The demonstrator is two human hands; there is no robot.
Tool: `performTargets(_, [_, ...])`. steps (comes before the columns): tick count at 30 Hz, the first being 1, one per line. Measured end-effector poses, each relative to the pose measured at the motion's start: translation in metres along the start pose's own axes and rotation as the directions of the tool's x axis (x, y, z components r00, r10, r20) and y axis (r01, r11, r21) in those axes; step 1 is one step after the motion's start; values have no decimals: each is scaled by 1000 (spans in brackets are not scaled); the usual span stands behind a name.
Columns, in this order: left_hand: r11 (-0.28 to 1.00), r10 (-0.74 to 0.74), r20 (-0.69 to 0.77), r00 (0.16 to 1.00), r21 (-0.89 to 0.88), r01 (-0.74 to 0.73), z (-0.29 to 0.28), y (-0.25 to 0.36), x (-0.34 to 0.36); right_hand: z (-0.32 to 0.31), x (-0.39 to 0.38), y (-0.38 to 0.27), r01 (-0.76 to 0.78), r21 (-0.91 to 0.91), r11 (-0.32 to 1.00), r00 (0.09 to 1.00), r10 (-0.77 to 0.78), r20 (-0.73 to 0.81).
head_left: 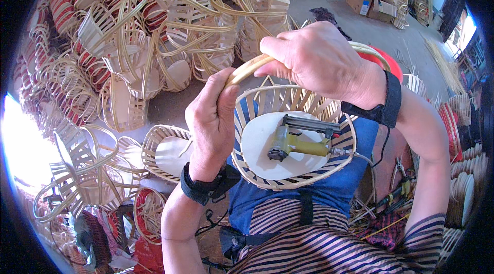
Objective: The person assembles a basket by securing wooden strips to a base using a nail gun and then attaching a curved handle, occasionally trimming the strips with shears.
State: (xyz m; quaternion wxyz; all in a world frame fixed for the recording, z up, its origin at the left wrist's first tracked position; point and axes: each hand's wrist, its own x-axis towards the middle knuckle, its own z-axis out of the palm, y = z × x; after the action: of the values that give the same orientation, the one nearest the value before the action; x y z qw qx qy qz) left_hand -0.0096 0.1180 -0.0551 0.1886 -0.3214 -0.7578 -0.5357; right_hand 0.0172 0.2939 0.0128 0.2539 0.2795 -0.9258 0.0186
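Over my lap I grip a pale, bent cane strip (250, 68) with both hands. My left hand (210, 117) is closed round its near end, thumb and fingers pinching it. My right hand (321, 60) pinches it farther up, and a curved length appears to come out beyond that wrist. Below them an oval woven basket (354, 148) with a slatted rim rests on my lap. Its flat, light base (252, 145) carries a yellow-green air nail gun (303, 144), lying on its side with a hose fitting at the grip. Neither hand touches the gun.
Stacked baskets (123, 57), some with red bands, fill the far left. Beside my left arm are a shallow basket (167, 153) and several handled ones. Pliers (397, 173) and other tools lie at my right. Cardboard boxes (368, 3) stand at the back.
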Motion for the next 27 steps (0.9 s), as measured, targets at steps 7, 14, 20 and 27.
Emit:
performTargets(7, [983,-31,32,999,-181,37,-2,-2,0,-1,7,-22,68,-141,988,990,-85,-113])
performTargets(14, [933,-139,564,814,-201,299,-26,13,22,14,16,-25,257,-199,946,965,-261,6])
performTargets(20, [967,-74,703,708,-125,224,-33,-47,-20,0,9,-4,252,-231,940,964,-264,-20])
performTargets(27, [921,-5,161,987,-383,68,21,-60,-50,-6,12,-4,245,-228,942,967,-255,-17])
